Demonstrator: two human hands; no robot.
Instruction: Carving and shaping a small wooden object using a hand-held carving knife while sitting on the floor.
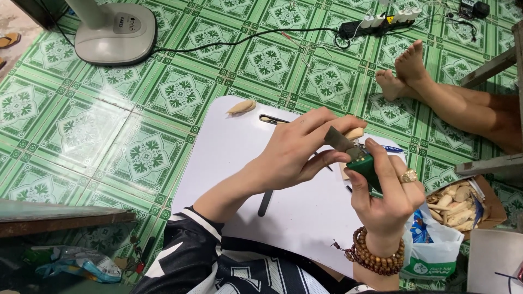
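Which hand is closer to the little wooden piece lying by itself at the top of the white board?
Left. The left hand is just below and right of the wooden piece; the right hand sits farther right, gripping a green-handled knife.

dull metal blade (pixel 339 139), glossy green plastic handle (pixel 366 166), smooth white board (pixel 229 158)

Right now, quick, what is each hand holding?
Left hand: closed on a small pale wooden piece.
Right hand: closed on a green-handled knife, blade touching the piece.

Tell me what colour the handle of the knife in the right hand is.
Dark green, seen in the head view: the knife handle sits in the right hand.
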